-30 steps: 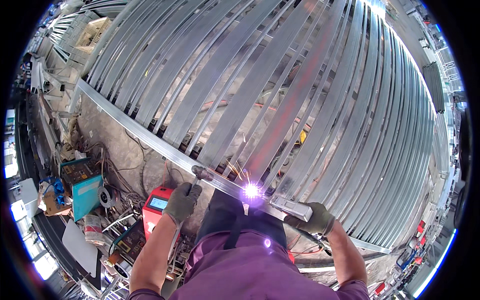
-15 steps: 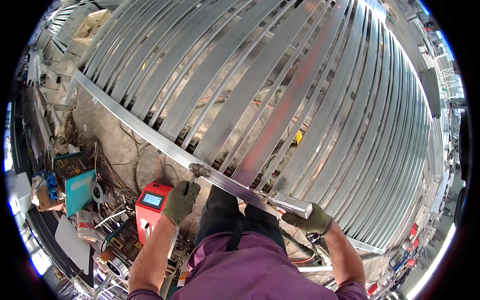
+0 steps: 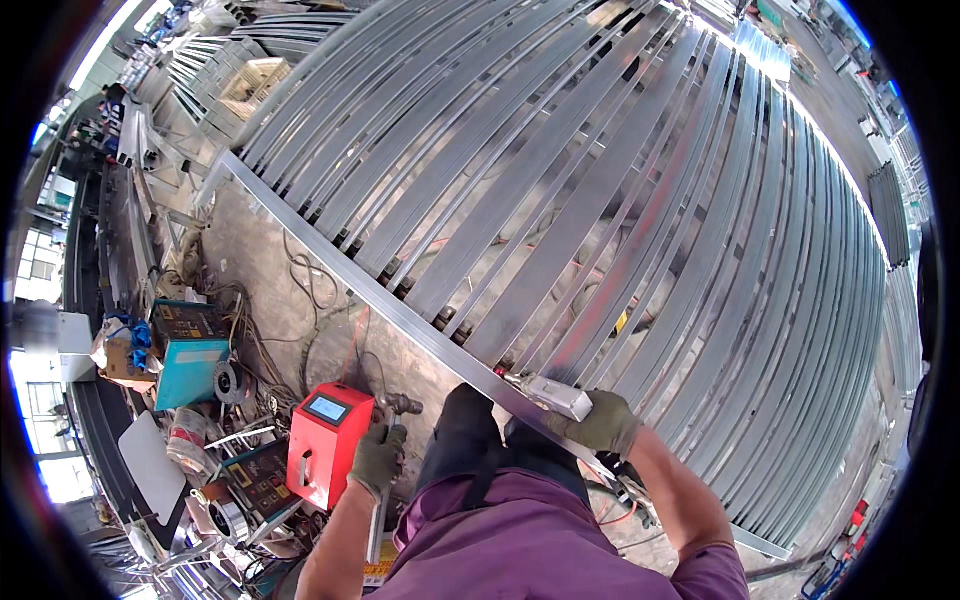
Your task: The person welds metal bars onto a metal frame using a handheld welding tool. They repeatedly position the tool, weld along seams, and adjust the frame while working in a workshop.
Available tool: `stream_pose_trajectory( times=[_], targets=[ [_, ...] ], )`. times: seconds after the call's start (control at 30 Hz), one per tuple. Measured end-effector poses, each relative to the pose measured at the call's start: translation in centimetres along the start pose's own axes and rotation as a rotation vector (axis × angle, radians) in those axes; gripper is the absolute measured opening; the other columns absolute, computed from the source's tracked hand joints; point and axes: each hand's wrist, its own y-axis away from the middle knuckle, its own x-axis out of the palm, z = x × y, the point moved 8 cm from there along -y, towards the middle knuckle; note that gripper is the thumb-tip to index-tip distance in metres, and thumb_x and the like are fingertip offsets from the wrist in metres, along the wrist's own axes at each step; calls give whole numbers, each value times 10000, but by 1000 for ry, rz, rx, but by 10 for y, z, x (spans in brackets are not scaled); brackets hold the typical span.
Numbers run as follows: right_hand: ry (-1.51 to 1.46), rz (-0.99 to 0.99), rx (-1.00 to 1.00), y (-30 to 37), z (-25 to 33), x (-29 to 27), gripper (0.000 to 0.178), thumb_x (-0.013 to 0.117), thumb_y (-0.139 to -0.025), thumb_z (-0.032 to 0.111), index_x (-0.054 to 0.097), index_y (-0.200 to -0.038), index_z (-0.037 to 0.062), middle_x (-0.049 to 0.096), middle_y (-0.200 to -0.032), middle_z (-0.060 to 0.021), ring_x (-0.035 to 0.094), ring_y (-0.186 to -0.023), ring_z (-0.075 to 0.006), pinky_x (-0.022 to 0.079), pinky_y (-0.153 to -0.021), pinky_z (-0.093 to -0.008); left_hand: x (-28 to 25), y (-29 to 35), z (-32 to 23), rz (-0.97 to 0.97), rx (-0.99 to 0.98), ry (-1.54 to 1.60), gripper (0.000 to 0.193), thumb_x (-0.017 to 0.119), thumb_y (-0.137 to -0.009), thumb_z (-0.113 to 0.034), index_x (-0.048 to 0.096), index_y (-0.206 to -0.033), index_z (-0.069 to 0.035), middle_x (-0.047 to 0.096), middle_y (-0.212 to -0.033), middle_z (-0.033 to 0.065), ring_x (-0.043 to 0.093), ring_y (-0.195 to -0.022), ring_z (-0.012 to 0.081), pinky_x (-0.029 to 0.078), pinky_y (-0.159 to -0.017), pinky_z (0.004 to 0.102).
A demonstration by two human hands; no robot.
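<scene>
My left hand (image 3: 378, 458), in a green work glove, is closed around the handle of a hammer (image 3: 403, 403). The hammer's metal head points up, beside a red box-shaped machine with a small screen (image 3: 330, 440) and left of my leg. In my right hand (image 3: 608, 425), also gloved, is a silver handheld welding gun (image 3: 562, 397). Its nozzle reaches over the near metal rail (image 3: 400, 315) at the end of a slat, where a small red glow shows. Long grey metal slats (image 3: 540, 270) run away from this rail. My glove hides the gun's grip.
Teal-sided equipment (image 3: 190, 370), a wire spool (image 3: 228, 380) and tangled cables crowd the floor at left. A cream crate (image 3: 255, 85) sits at the far left. Hoses hang below my right hand. Bundled metal stock (image 3: 885, 215) lies at the far right.
My left hand has lowered the hammer from above the rail to beside the red machine. The welding gun has shifted left along the rail, and the view has shifted.
</scene>
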Motion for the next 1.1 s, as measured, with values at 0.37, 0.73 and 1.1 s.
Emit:
stream_pose_trajectory(
  times=[0.37,0.73,1.1],
  targets=[
    [-472,-344,94,128,19,-46,324,813,-1048,200,753,-1315,27,723,-929,28,646,-791,-64,544,-672,-283,42,19,5,24,95,-170,351,716,-1116,-383,661,-939,-85,593,-683,-2,548,-556,114,436,-486,333],
    [-544,-561,158,231,-43,4,237,759,-1092,136,723,-1296,22,702,-947,8,648,-826,-80,554,-711,-280,174,-77,-124,334,277,-396,423,715,-1113,-453,676,-929,-74,582,-644,7,538,-509,121,431,-455,338],
    [-548,-617,54,240,-28,12,341,790,-1021,10,711,-1353,-1,726,-1023,-29,702,-910,-128,591,-801,-320,211,-109,-126,499,220,-486,334,702,-1129,-431,701,-1068,-103,565,-675,-25,508,-530,102,398,-459,319]
  ],
)
